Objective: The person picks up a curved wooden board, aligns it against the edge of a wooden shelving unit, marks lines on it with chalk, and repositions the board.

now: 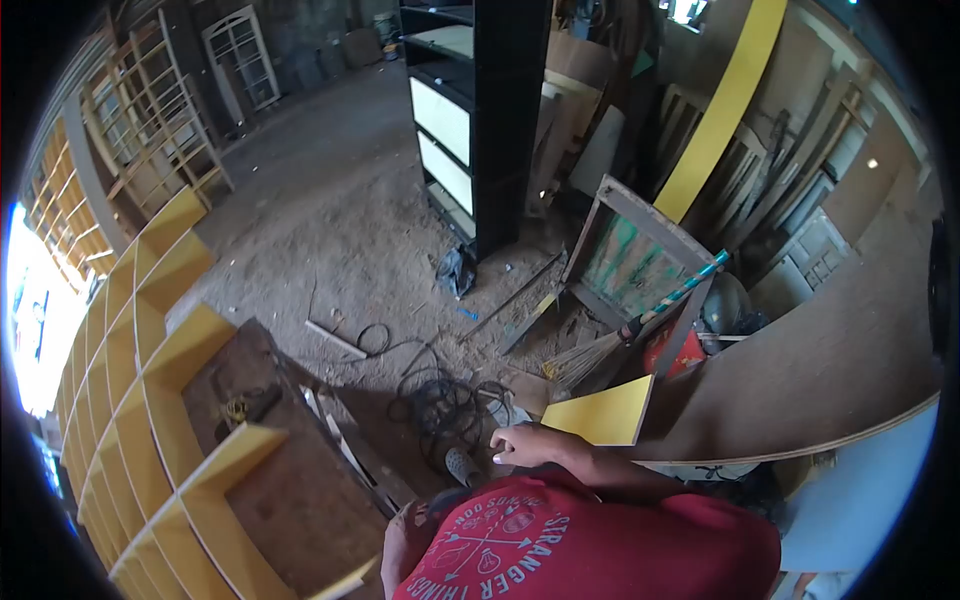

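My right hand (pixel 525 445) is in front of my red shirt with its fingers curled closed. Whatever it holds, if anything, is hidden. Just beyond the wrist and forearm is a yellow board (pixel 600 412); I cannot tell whether they touch. On the left, part of my left arm (pixel 398 545) shows beside the shirt, while the hand itself is out of sight. Near the arm, a brown wooden tabletop (pixel 310 500) carries a yellow grid-like frame (pixel 165 415) of upright panels. A small dark tool (pixel 262 403) with something yellow beside it lies on that top.
Tangled black cable (pixel 435 405) lies on the dusty floor by my grey shoe (pixel 458 465). A black shelf unit (pixel 500 130) stands ahead. At right are a broom (pixel 590 360), a green-stained framed panel (pixel 635 255), a large curved brown board (pixel 800 370) and leaning timber.
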The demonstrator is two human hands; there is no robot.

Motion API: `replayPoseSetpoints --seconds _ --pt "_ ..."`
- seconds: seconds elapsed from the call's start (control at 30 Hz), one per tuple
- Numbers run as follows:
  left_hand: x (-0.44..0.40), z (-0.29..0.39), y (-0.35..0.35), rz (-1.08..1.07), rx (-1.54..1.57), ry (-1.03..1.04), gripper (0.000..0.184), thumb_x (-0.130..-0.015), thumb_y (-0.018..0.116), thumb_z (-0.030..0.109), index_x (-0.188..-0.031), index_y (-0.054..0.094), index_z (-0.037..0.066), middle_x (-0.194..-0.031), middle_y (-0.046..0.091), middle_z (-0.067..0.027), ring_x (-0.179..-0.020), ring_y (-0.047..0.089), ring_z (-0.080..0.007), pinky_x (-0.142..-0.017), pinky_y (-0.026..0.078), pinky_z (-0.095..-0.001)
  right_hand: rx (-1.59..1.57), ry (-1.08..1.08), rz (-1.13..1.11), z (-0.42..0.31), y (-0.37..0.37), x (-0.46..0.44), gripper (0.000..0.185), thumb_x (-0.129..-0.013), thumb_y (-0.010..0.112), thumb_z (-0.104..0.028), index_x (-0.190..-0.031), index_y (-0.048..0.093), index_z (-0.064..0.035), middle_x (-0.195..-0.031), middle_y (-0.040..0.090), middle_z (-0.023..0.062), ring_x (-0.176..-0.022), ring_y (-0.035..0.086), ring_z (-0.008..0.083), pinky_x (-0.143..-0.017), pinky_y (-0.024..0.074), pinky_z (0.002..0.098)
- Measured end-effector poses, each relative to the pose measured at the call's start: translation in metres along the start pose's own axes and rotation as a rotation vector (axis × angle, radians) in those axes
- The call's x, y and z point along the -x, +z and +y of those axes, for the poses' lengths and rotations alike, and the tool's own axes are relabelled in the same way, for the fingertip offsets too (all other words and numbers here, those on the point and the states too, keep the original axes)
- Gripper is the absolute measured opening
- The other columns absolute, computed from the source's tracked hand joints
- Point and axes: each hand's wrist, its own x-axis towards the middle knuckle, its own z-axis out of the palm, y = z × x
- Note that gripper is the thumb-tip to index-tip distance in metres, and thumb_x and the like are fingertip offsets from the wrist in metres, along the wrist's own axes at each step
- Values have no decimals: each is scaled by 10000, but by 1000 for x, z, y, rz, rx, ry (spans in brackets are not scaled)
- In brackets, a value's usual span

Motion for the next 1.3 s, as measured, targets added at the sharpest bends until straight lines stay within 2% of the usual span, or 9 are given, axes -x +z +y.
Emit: replayPoseSetpoints --seconds 0.27,0.37,0.6,0.7,0.8,0.93,1.07,1.2,1.3 --pt "-148 31 -67 -77 -155 124 557 -956 813 399 -1331 718 -2 -1264 769 -230 -1198 747 -354 -1006 586 -460 -207 42 276 -5 -68 -22 426 -1000 779 -352 -1291 709 -48 -1098 804 209 -999 796 351 -869 608 473" --pt "-207 43 -75 -164 -228 183 541 -963 801 398 -1315 726 -6 -1257 771 -218 -1190 742 -373 -1000 590 -471 -168 206 395 36 -82 -34 429 -985 804 -328 -1283 715 -33 -1020 813 184 -919 796 326 -837 612 446" --pt "-355 129 -67 -341 -443 396 521 -972 757 450 -1298 743 45 -1240 767 -225 -1153 738 -416 -983 594 -503 -231 249 433 87 -159 -98 456 -978 811 -366 -1285 731 -39 -1069 814 196 -1008 798 341 -907 607 433" --pt "-443 154 -43 -370 -438 182 562 -947 787 475 -1319 733 58 -1269 762 -230 -1168 737 -414 -985 598 -495 -307 171 539 144 -191 -149 449 -984 808 -378 -1273 739 -41 -1096 813 202 -1031 799 337 -911 606 434" --pt "-545 161 -5 -422 -485 221 632 -940 807 502 -1388 707 67 -1294 761 -240 -1189 743 -413 -1006 596 -500 -271 182 510 191 -253 -192 400 -990 796 -356 -1232 744 -42 -1087 813 187 -1019 798 346 -885 605 433" --pt "-647 247 28 -485 -560 358 664 -941 816 484 -1416 693 37 -1296 758 -259 -1196 747 -404 -1025 589 -493 -279 233 528 230 -351 -228 361 -991 777 -338 -1215 734 -59 -1059 802 193 -984 788 375 -849 600 474" --pt "-716 343 60 -593 -571 425 638 -951 812 463 -1411 698 34 -1307 760 -244 -1205 746 -396 -1029 588 -483 -363 204 791 237 -437 -207 420 -993 772 -380 -1270 709 -72 -1048 796 209 -959 783 396 -824 597 490" --pt "-794 410 111 -717 -572 470 623 -977 786 464 -1387 704 3 -1308 766 -229 -1191 757 -371 -1016 596 -470 -341 278 957 301 -451 -197 514 -961 794 -430 -1293 712 -46 -1041 802 209 -965 780 416 -843 603 491" --pt "-844 484 160 -849 -631 492 601 -1001 761 458 -1374 706 -10 -1305 772 -213 -1172 768 -338 -1008 601 -459 -580 572 894 335 -449 -184 546 -942 810 -435 -1304 722 -37 -1046 804 219 -972 784 413 -869 610 482"
